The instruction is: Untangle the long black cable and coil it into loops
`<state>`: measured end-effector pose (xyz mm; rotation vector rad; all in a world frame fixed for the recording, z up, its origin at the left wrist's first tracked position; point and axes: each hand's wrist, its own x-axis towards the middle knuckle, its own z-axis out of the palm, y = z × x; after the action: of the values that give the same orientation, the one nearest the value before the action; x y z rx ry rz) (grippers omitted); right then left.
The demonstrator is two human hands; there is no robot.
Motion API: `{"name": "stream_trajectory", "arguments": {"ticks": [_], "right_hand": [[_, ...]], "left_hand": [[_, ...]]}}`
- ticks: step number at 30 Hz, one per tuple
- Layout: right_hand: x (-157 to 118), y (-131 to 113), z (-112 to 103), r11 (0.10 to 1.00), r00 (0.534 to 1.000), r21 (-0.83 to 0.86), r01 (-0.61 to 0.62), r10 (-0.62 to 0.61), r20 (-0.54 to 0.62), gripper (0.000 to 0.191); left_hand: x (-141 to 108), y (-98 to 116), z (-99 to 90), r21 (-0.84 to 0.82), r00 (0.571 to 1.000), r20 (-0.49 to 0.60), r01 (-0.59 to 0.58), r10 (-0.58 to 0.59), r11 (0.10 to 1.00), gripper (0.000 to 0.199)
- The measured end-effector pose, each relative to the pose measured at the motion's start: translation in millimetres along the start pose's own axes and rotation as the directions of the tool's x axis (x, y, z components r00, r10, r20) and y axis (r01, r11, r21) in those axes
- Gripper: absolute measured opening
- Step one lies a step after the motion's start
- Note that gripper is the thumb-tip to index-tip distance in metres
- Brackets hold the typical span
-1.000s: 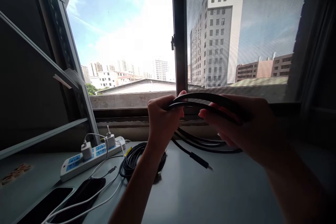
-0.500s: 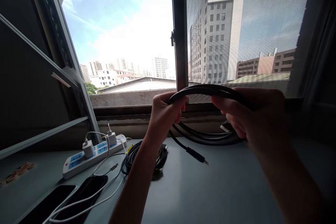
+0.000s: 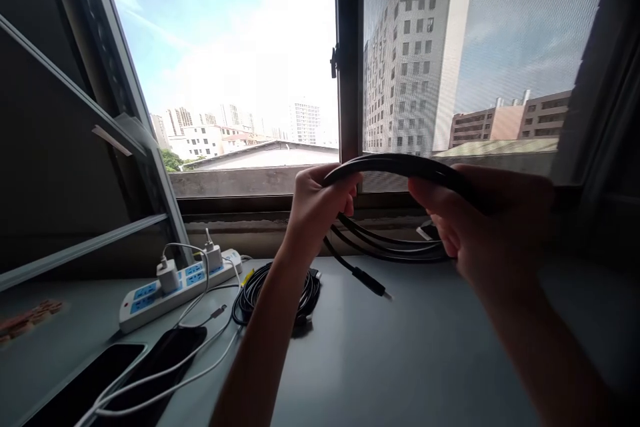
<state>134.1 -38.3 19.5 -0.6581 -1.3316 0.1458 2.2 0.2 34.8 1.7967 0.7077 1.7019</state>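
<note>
A coiled black cable (image 3: 395, 163) is held up in front of the window, its top strands arching between my two hands. My left hand (image 3: 325, 197) is closed round the coil's left side, thumb along the strands. On the right side, my right hand (image 3: 470, 213) grips the coil, its fingers curled and partly in shadow. The lower loops sag between the hands. One cable end with a black connector (image 3: 370, 282) dangles below my left hand. Another connector (image 3: 427, 232) shows beside my right fingers.
On the grey table (image 3: 380, 367), a second black cable coil (image 3: 310, 297) lies partly behind my left forearm. A white power strip (image 3: 183, 287) with chargers, white cables and two dark phones (image 3: 95, 383) are at the left. Behind stands the window frame (image 3: 350, 67).
Both hands still hold the coil. The coil's sagging lower loops and the dangling connector sit slightly higher in view, and the right hand is a little further right. The camera view has shifted slightly.
</note>
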Motion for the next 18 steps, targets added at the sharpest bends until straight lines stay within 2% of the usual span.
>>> {"name": "stream_trajectory", "arguments": {"ticks": [5, 9, 14, 18], "right_hand": [[-3, 6, 7, 0.999, 1.0, 0.029, -0.026, 0.026, -0.015, 0.042], [-6, 9, 12, 0.998, 0.998, -0.012, -0.054, 0.055, 0.021, 0.034], [-17, 14, 26, 0.995, 0.983, -0.012, -0.102, 0.103, 0.151, 0.033], [-28, 21, 39, 0.984, 0.954, 0.094, -0.15, 0.119, 0.274, 0.031]], "left_hand": [[4, -4, -4.2, -0.001, 1.0, 0.002, 0.02, -0.02, 1.0, 0.027], [10, -15, -5.3, -0.024, 0.999, -0.019, 0.027, -0.027, 0.999, 0.024], [18, -36, -8.0, -0.08, 0.996, -0.086, 0.026, -0.033, 0.996, 0.024], [20, -41, -18.0, -0.047, 0.999, -0.054, 0.006, -0.008, 0.999, 0.026]]}}
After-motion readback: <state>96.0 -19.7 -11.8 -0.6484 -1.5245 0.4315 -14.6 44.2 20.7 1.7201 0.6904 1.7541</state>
